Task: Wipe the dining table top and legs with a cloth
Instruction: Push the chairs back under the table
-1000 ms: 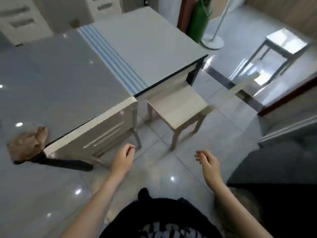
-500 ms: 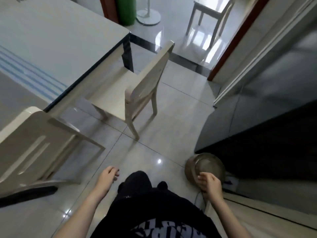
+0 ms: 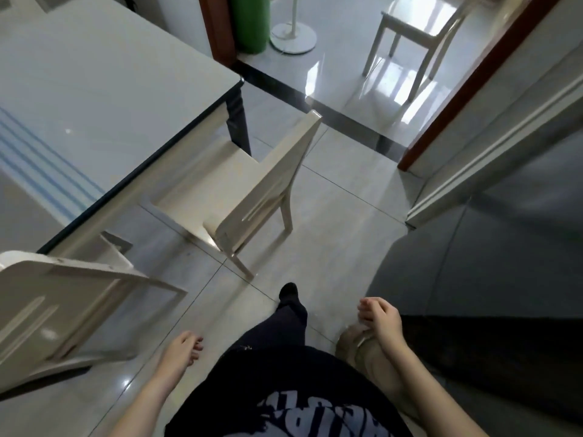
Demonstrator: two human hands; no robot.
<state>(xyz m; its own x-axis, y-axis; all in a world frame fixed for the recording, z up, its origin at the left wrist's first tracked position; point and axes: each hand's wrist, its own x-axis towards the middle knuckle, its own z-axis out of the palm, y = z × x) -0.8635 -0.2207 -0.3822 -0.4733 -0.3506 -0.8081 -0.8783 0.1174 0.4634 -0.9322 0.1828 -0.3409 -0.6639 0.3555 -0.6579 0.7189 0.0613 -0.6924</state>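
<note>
The dining table (image 3: 104,89) fills the upper left, with a glossy grey-white top, blue stripes and a dark edge; one dark leg (image 3: 238,121) shows at its far corner. No cloth is in sight. My left hand (image 3: 184,350) hangs low at the bottom centre-left, fingers loosely curled, holding nothing. My right hand (image 3: 380,320) is at the lower right, fingers loosely curled and empty, above a brownish round basin (image 3: 350,339) on the floor.
Two cream chairs stand along the table's side: one (image 3: 252,197) tucked near the corner leg, one (image 3: 63,307) at the lower left. A third chair (image 3: 413,29), a fan base (image 3: 293,37) and a green cylinder (image 3: 249,20) lie beyond a doorway. A dark cabinet (image 3: 492,279) lines the right.
The view has swung right, away from the table. The brown cloth on the table a second ago has left the view. Both hands stay empty and low.
</note>
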